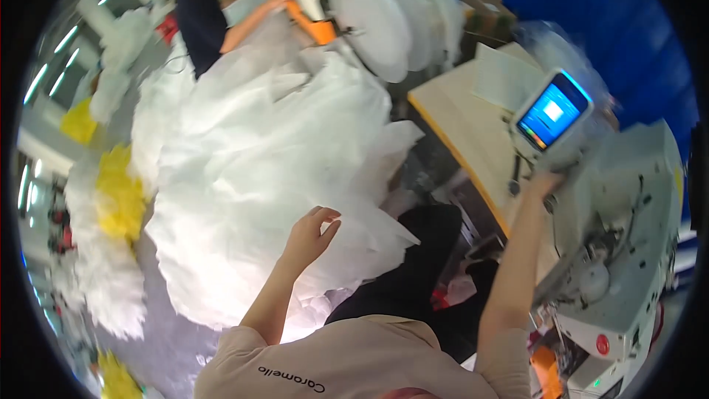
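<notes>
Left hand point(312, 233), half-open, empty, is hanging before white fabric heap point(251, 148), ten o'clock, likely balancing outstretched right hand point(545, 182), whose grip's unclear.

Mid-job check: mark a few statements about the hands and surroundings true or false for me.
1. The left hand is seen against the pile of white sheets. True.
2. The right hand rests on the yellow bundle. False: it is near the lit screen, far from anything yellow.
3. The lit screen is right of the pile of white sheets. True.
4. The co-worker wears a yellow top. False: the top is dark.
</notes>
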`<state>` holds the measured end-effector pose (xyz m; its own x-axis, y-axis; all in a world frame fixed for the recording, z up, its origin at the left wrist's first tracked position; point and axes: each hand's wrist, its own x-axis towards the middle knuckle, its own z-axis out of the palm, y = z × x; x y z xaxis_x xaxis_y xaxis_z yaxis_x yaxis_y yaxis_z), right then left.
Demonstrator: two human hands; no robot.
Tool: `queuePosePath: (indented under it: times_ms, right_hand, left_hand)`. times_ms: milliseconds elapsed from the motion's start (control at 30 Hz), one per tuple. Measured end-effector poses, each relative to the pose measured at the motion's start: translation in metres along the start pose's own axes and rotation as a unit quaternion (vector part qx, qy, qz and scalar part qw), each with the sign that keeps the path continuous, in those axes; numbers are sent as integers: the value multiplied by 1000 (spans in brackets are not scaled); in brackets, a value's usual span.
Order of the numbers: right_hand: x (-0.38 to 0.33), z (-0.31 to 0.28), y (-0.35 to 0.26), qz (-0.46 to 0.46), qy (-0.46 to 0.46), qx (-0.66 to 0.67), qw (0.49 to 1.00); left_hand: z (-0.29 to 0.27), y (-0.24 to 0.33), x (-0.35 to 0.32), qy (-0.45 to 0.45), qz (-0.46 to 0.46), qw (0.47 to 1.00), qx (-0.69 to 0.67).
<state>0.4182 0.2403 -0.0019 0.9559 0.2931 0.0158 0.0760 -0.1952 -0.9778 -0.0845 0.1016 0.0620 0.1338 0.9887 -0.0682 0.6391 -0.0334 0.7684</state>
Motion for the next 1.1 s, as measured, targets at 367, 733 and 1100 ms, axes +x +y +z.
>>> queuePosePath:
  times_ms: [367, 733, 1100]
  right_hand:
    - [10, 2, -6, -266, 105, -331, 899]
    - [-327, -147, 35, -25, -721, -20, 692]
    - [-317, -141, 41, 265, -577, 273, 722]
  left_hand:
    - [-94, -101, 14, 305, 61, 829, 465]
    - [-80, -99, -68, 101, -234, 859, 445]
    - [79, 70, 2, -298, 249, 895, -222]
